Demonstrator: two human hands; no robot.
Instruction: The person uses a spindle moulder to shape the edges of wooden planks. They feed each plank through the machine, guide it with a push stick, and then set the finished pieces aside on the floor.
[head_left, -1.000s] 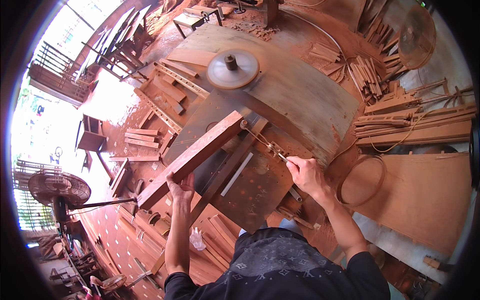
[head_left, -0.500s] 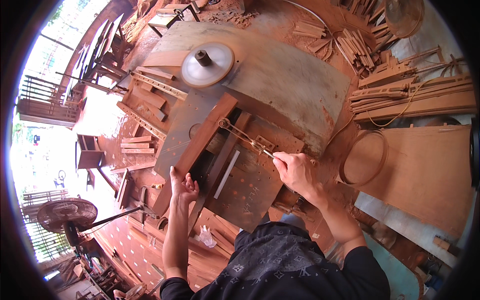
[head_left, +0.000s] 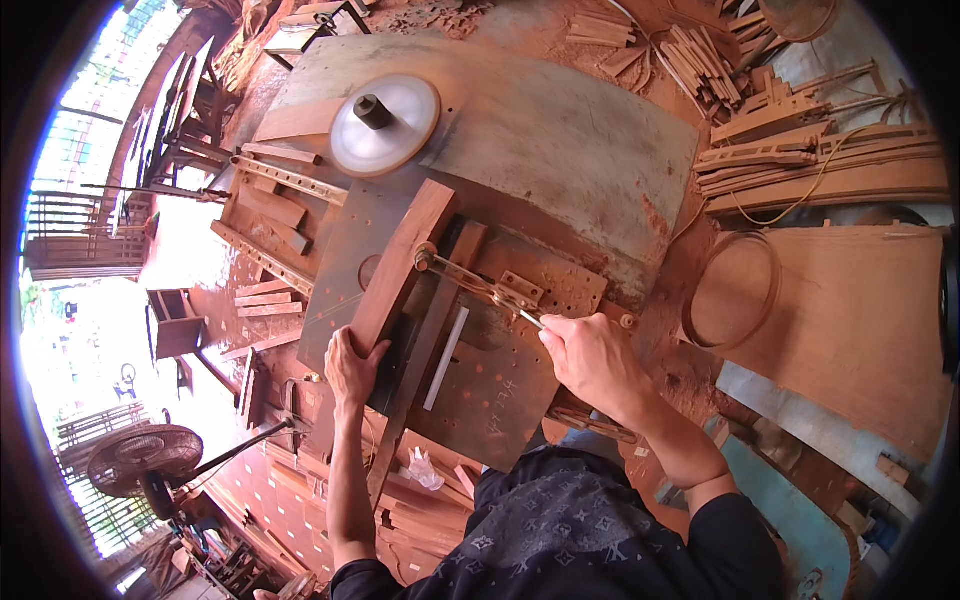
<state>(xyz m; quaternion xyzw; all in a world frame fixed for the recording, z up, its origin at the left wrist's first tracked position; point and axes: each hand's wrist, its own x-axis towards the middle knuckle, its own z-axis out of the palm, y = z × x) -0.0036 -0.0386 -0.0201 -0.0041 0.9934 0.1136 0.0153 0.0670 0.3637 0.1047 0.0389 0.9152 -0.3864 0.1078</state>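
Note:
My left hand is closed round the near end of a reddish-brown wooden block. This block lies slanted on the dark metal sliding plate, its far end toward the round saw blade. My right hand grips the handle of a lever clamp. The clamp's round tip meets the block's right side. Between clamp and block runs a narrow wooden rail, and a white strip lies right of it. The blade looks smeared, as if spinning, and stands apart from the block.
A large dusty metal saw table extends beyond the plate. Wood offcuts lie to the left, near a standing fan. Stacked wooden pieces and a brown board with a hoop fill the right side.
My left hand has gone from open fingers beside the wood to a grip over the block's near end. The block's near end now sits under that hand. My right hand stays on the clamp handle.

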